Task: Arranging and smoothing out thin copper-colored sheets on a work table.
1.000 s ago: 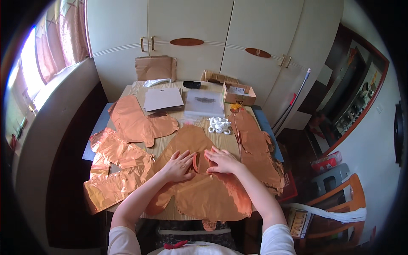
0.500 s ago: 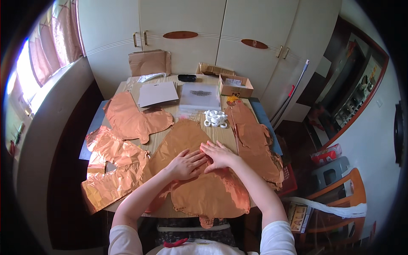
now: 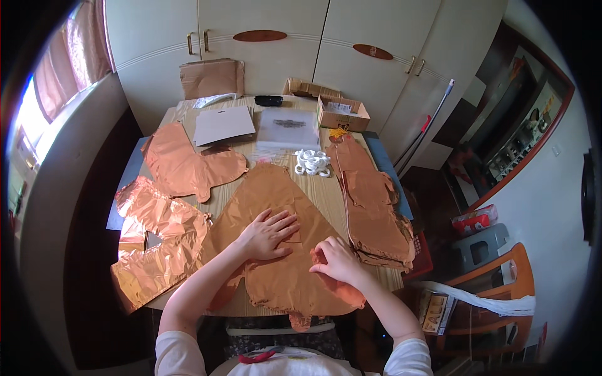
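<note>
A large, flat, deflated copper-coloured foil balloon [image 3: 269, 188] lies across the near middle of the table, its lower end hanging over the front edge. My left hand [image 3: 269, 236] rests palm down on its middle, fingers stretched out and slightly spread. To the right of it, my right hand [image 3: 338, 258] has its fingers curled, with thumb and fingertips pinching a folded edge of the foil. A crinkled, shinier foil balloon [image 3: 166, 216] lies by my left forearm. Another flat one [image 3: 182, 160] is behind it. Several more are stacked [image 3: 376, 216] at the right.
White ribbon rolls [image 3: 311, 163], grey-white cards [image 3: 224, 125], clear plastic bags [image 3: 287, 133] and an open cardboard box [image 3: 343, 114] stand toward the back. A black tray [image 3: 268, 100] sits behind them. Right of the table is a wooden chair [image 3: 520, 276] with white material over it.
My right hand has moved right and nearer, away from my left hand, and its fingers have gone from flat to pinching the foil. My left hand still lies flat.
</note>
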